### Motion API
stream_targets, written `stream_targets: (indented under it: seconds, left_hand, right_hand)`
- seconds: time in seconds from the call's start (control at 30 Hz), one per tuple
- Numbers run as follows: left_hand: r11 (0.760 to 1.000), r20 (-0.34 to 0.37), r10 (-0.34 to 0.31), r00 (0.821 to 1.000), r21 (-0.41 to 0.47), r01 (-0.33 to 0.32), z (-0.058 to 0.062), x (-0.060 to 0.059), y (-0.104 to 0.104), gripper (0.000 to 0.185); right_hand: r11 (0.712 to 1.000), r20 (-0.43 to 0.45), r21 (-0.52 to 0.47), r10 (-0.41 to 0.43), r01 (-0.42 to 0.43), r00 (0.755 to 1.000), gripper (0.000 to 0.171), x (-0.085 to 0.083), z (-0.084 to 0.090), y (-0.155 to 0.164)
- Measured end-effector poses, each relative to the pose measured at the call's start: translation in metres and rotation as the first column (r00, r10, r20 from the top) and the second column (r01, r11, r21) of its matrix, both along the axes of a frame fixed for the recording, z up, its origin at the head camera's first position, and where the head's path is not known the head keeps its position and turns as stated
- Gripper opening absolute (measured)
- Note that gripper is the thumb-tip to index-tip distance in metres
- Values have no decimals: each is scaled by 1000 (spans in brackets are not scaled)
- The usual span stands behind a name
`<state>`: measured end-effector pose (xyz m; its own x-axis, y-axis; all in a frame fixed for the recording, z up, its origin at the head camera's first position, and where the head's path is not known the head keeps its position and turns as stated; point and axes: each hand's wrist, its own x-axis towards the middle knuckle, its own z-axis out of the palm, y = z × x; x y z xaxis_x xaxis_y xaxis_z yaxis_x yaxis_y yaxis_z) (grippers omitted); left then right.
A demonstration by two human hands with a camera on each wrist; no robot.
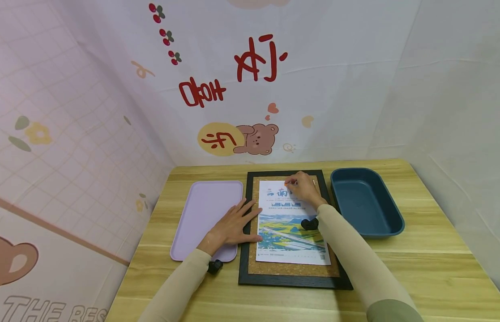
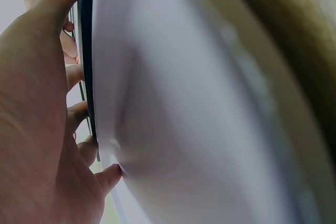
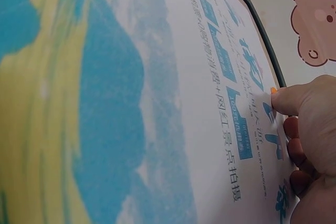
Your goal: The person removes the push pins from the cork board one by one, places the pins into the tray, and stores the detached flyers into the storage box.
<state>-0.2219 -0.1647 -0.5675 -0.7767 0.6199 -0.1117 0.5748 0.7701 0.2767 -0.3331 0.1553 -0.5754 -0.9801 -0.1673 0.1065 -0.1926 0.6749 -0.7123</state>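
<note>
Cork board (image 1: 292,268), black frame, centre of wooden table (image 1: 435,268). Poster (image 1: 292,223) lies flat on it. Right hand (image 1: 304,190): fingers curled, pinching a small orange pin (image 1: 286,183) at the poster's far edge, top centre. Left hand (image 1: 233,223): fingers straight and spread, pressing the board's left frame and the poster's left margin. Lilac tray (image 1: 209,210) left; blue bin (image 1: 366,203) right. Judged early: no other pins visible in the poster; remaining corners appear unfastened.

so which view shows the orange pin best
The right wrist view: the pin shows close up as an orange tip pinched at the right hand's fingertips against the poster. The head view shows it only as a tiny orange speck near the poster's top. The left wrist view does not show it.
</note>
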Motion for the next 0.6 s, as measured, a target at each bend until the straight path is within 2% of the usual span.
stream_targets:
  seconds: [0.6]
  left_hand:
    - [1000,4,12,1000,-10,-12,-2,0,1,100]
  right_hand:
    - [1000,24,-8,-10,10,1000,13,0,0,1]
